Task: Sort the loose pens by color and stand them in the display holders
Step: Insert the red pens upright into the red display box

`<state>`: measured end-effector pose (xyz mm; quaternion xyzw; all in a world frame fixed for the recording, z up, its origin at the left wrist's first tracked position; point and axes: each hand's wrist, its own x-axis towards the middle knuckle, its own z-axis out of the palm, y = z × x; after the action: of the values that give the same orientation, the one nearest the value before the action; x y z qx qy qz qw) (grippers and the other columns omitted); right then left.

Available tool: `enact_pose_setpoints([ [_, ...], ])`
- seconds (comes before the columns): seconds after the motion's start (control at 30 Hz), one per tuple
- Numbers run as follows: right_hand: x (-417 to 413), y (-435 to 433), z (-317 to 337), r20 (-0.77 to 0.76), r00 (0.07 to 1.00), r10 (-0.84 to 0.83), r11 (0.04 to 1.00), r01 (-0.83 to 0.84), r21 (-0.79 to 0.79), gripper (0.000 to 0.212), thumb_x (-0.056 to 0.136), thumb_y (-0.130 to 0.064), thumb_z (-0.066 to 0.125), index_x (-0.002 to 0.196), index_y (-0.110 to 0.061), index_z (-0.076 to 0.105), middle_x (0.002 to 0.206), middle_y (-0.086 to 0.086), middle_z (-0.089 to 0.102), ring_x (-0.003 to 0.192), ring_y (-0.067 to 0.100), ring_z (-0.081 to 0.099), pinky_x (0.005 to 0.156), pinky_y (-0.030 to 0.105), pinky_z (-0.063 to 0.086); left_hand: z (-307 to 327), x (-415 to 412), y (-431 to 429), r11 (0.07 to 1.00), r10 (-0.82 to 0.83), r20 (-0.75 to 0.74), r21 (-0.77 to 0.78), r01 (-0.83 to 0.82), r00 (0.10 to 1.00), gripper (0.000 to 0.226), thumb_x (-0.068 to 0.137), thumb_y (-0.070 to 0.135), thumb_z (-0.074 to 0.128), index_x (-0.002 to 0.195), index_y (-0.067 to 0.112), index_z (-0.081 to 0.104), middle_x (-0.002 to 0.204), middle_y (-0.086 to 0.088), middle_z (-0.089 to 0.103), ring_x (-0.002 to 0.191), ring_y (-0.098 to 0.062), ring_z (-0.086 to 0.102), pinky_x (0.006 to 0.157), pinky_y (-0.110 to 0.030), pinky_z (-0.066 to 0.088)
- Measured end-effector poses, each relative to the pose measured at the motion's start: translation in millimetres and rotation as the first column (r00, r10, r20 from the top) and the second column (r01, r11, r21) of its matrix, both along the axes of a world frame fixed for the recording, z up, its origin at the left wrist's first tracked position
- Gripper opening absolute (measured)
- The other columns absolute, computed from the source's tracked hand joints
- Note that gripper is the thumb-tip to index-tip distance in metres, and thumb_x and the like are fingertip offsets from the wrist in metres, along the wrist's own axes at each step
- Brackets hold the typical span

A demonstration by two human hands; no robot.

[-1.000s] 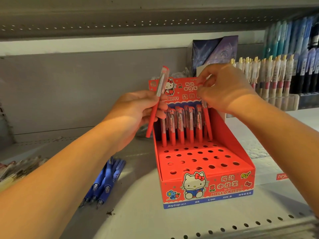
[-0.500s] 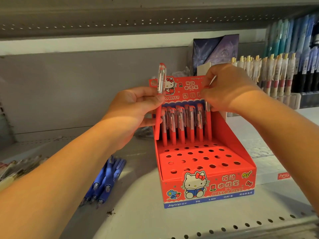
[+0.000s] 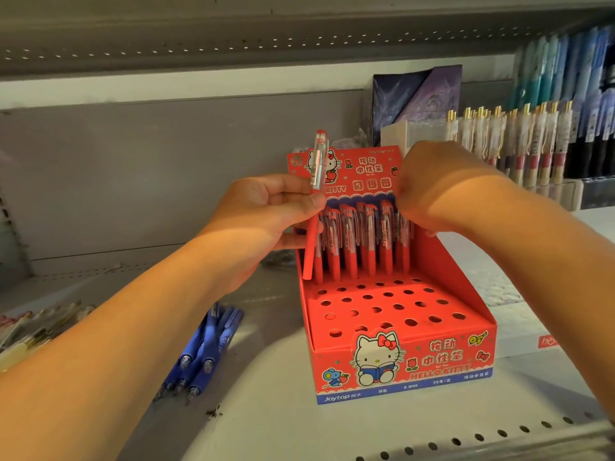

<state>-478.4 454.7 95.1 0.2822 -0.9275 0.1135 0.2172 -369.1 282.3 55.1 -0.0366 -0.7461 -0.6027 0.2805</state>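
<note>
A red cardboard display holder (image 3: 399, 364) with a perforated top stands on the shelf. Several red pens (image 3: 349, 241) stand in its back row. My left hand (image 3: 266, 214) pinches one red pen (image 3: 314, 211) upright at the holder's back left corner, its tip just above the holes. My right hand (image 3: 436, 191) curls over the rightmost pens of the back row; its fingertips are hidden, so what they hold cannot be made out. Loose blue pens (image 3: 203, 351) lie on the shelf left of the holder.
A pile of pale loose pens (image 3: 36, 327) lies at the far left edge. Racks of gold-capped pens (image 3: 519, 144) and dark and blue pens (image 3: 579, 88) fill the back right. A dark box (image 3: 416, 91) stands behind the holder. The shelf's perforated front lip (image 3: 466, 440) runs below.
My left hand has turned the red pen from tilted to upright and lowered it towards the back left corner. My right hand has sunk slightly over the rightmost pens.
</note>
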Motion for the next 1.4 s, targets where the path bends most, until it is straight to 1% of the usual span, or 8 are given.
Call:
enact_pose_setpoints([
  [0.1,3.4,-4.3,-0.5,-0.02,0.968,0.249,0.904,-0.239,-0.354,0.015,0.088,-0.015,0.058,0.097,-0.019,0.069,0.09,0.0,0.069,0.07,0.019,0.064,0.058,0.026,0.049,-1.2,0.3,0.3,0.999,-0.028,0.004,-0.017,0.028,1.0,0.008,0.085,0.008,0.069,0.091,0.013,0.07,0.079,-0.001,0.073,0.067,-0.013,0.068,0.06,-0.025,0.055],
  [0.2,18.1,-11.2,-4.6,0.072,0.743,0.666,0.524,-0.397,-0.754,0.017,0.089,-0.009,0.059,0.098,-0.022,0.067,0.086,-0.001,0.074,0.064,0.011,0.071,0.043,0.025,0.051,-1.1,0.9,1.4,0.999,-0.046,-0.002,-0.023,0.045,0.999,0.01,0.077,0.01,0.072,0.087,0.013,0.07,0.076,-0.001,0.073,0.066,-0.013,0.068,0.059,-0.026,0.056],
  [0.27,22.4,-11.4,-6.3,0.079,0.646,0.759,0.418,-0.392,-0.82,0.012,0.091,-0.011,0.063,0.099,-0.019,0.063,0.087,0.004,0.075,0.07,0.012,0.073,0.041,0.027,0.051,-0.8,1.4,1.7,0.998,-0.043,0.003,-0.041,0.043,0.999,0.016,0.073,0.014,0.073,0.088,0.012,0.07,0.076,-0.001,0.072,0.066,-0.013,0.068,0.06,-0.027,0.056],
  [0.57,20.2,-16.0,-12.3,0.124,0.502,0.856,0.333,-0.352,-0.875,0.012,0.086,-0.004,0.07,0.096,-0.005,0.063,0.08,0.011,0.073,0.071,0.022,0.073,0.073,0.036,0.062,-2.4,1.9,5.6,0.988,0.006,0.024,-0.156,-0.002,1.0,0.015,0.083,0.005,0.071,0.097,0.008,0.068,0.09,-0.011,0.069,0.073,-0.018,0.068,0.067,-0.031,0.061],
  [0.87,13.1,-21.1,-14.4,0.089,0.495,0.864,0.244,-0.256,-0.935,0.015,0.085,0.0,0.07,0.087,-0.007,0.057,0.079,0.014,0.065,0.064,0.018,0.069,0.06,0.038,0.06,3.2,-2.5,-2.7,0.913,0.319,-0.094,-0.236,-0.332,0.943,0.016,0.09,0.008,0.065,0.083,0.023,0.068,0.084,-0.001,0.069,0.071,-0.008,0.061,0.057,-0.02,0.05],
  [0.97,9.8,-26.3,-19.5,0.107,0.545,0.831,0.3,-0.279,-0.912,0.02,0.086,0.001,0.069,0.091,-0.011,0.054,0.076,0.01,0.063,0.067,0.018,0.067,0.057,0.039,0.061,3.9,-4.7,-11.0,0.879,0.458,0.066,-0.184,-0.44,0.886,0.012,0.086,0.01,0.069,0.094,0.018,0.065,0.096,-0.005,0.07,0.076,-0.013,0.063,0.056,-0.022,0.056],
  [1.13,4.5,-30.9,-28.5,0.078,0.59,0.803,0.35,-0.363,-0.863,0.025,0.086,-0.001,0.071,0.091,-0.021,0.058,0.071,0.002,0.062,0.069,0.016,0.066,0.056,0.043,0.061,-5.1,-2.1,-9.4,0.955,0.297,0.438,-0.132,-0.266,0.848,0.016,0.089,0.013,0.064,0.105,0.011,0.063,0.113,-0.019,0.066,0.099,-0.035,0.068,0.074,-0.052,0.06],
  [1.4,-0.2,-34.6,-31.4,0.063,0.582,0.811,0.325,-0.358,-0.875,0.024,0.086,-0.001,0.071,0.09,-0.021,0.058,0.069,0.002,0.065,0.066,0.015,0.069,0.054,0.037,0.06,-6.2,1.9,-2.8,0.981,0.182,0.444,-0.147,-0.129,0.877,0.023,0.09,-0.005,0.051,0.107,0.009,0.057,0.086,-0.016,0.074,0.07,-0.027,0.074,0.058,-0.039,0.061],
])
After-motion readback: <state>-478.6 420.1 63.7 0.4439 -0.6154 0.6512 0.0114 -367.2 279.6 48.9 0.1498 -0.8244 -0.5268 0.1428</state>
